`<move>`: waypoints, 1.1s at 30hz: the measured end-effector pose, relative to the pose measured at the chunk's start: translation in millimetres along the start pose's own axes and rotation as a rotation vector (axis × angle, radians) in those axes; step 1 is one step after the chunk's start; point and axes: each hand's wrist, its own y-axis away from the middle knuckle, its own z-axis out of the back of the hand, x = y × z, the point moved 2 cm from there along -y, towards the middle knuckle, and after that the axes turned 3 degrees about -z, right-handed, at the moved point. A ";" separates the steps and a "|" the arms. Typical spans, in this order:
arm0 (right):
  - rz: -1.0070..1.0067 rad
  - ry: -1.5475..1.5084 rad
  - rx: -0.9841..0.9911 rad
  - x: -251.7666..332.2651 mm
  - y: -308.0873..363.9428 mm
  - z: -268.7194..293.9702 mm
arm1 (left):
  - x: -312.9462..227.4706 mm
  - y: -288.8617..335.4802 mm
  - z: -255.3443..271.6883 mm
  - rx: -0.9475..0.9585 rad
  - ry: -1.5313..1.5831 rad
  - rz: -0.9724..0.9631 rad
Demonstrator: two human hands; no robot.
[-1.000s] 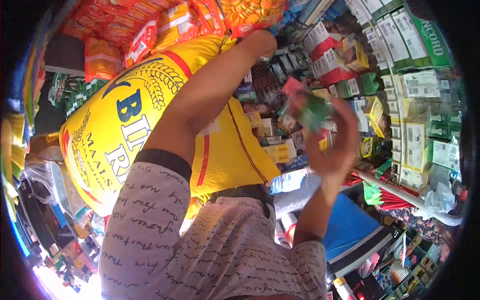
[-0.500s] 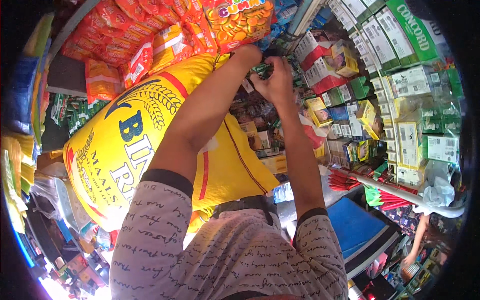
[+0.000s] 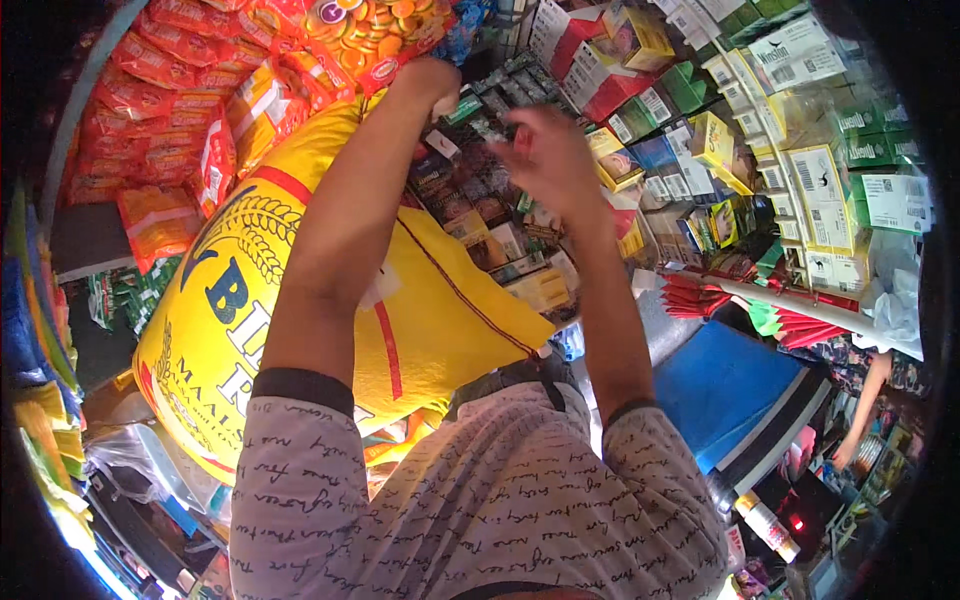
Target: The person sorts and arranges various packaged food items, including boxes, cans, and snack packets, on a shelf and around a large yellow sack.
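My left hand (image 3: 434, 86) is bent at the wrist beside the candy bags, above rows of dark small packs (image 3: 470, 165). Its fingers look curled, their tips mostly hidden. A small green pack (image 3: 464, 106) shows right by them; I cannot tell whether it is held. My right hand (image 3: 556, 165), blurred, hovers over the same packs, thumb and fingers apart, nothing visible in it. Under my left forearm lies a big yellow rice sack (image 3: 440, 290) with a red stripe and a stitched seam.
Red-orange candy bags (image 3: 165, 145) pile up at the far left. Cigarette cartons (image 3: 800, 55) and yellow boxes (image 3: 722, 145) line the right, behind a white rail (image 3: 800, 305). Folded red umbrellas (image 3: 695, 300) and a blue padded surface (image 3: 715, 385) are nearby. Another person's arm (image 3: 865, 410) shows at lower right.
My hands have moved apart: the right has drawn back from the left and its fingers have loosened. The view has shifted, so the sack and shelves sit differently in it.
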 end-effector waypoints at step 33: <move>-0.031 0.366 0.306 -43.0 101.5 2.0 | -61.9 104.5 -31.3 -0.076 0.251 -0.271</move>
